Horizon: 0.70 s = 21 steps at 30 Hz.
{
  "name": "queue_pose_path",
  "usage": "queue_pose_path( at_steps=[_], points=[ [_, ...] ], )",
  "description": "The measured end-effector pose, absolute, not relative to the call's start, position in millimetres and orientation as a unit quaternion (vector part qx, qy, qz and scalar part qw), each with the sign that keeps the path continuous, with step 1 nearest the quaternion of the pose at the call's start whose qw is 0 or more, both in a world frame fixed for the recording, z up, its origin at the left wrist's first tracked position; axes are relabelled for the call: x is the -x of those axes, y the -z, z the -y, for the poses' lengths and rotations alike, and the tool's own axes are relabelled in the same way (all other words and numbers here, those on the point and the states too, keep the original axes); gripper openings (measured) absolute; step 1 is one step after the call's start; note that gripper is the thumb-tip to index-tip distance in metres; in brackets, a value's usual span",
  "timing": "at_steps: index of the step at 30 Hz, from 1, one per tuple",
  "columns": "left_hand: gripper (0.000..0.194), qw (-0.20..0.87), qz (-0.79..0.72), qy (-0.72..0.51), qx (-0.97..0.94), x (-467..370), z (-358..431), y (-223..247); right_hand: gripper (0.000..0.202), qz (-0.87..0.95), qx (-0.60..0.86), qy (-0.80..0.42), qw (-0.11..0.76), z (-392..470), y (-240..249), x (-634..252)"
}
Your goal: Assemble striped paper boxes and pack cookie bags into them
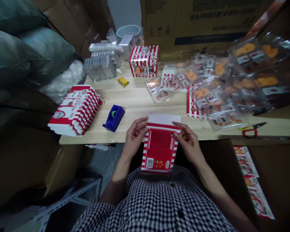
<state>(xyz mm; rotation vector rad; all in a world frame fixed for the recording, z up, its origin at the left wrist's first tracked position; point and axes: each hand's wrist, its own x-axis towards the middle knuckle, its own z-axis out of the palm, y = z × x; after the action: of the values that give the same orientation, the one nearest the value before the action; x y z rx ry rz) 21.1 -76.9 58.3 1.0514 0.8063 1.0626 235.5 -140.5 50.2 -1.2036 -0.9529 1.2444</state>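
A red box with white stripes (159,148), a barcode near its bottom and a pale flap at its top, is held upright in front of the checkered shirt. My left hand (136,137) grips its left edge near the top between thumb and fingers. On the opposite edge, my right hand (187,140) pinches the upper corner, thumb on the red face. A blue tape dispenser (114,118) is on the table left of my left hand. Farther left lies a stack of flattened striped boxes (74,108).
The wooden table (137,101) bears a standing striped box (145,61), clear plastic trays (100,67), a gold packet (123,81) and several clear bags (207,93). Red-handled scissors (251,131) lie at the right front edge. Printed sheets (253,183) rest lower right.
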Motion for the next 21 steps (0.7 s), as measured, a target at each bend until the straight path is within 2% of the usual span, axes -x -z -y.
queue_pose_path(
  at_steps=[5, 11, 15, 21],
  points=[
    [0.04, 0.671, -0.368, -0.411, -0.496, -10.5, 67.7, -50.4, 0.047, 0.402, 0.478, -0.603, 0.496, 137.3, -50.8, -250.8],
    [0.032, 0.641, -0.391, -0.402, -0.524, -16.9, 8.6, -31.1, 0.047, 0.494, 0.498, -0.511, 0.497, 76.3, -40.9, -252.0],
    [0.03, 0.632, -0.424, -0.415, -0.499, -25.2, -20.2, -9.0, 0.048, 0.504, 0.518, -0.505, 0.471, 43.2, -16.8, -249.0],
    [0.034, 0.633, -0.426, -0.398, -0.509, -16.6, 5.6, 6.7, 0.048, 0.527, 0.524, -0.499, 0.446, 67.6, -4.5, -255.4]
  ],
)
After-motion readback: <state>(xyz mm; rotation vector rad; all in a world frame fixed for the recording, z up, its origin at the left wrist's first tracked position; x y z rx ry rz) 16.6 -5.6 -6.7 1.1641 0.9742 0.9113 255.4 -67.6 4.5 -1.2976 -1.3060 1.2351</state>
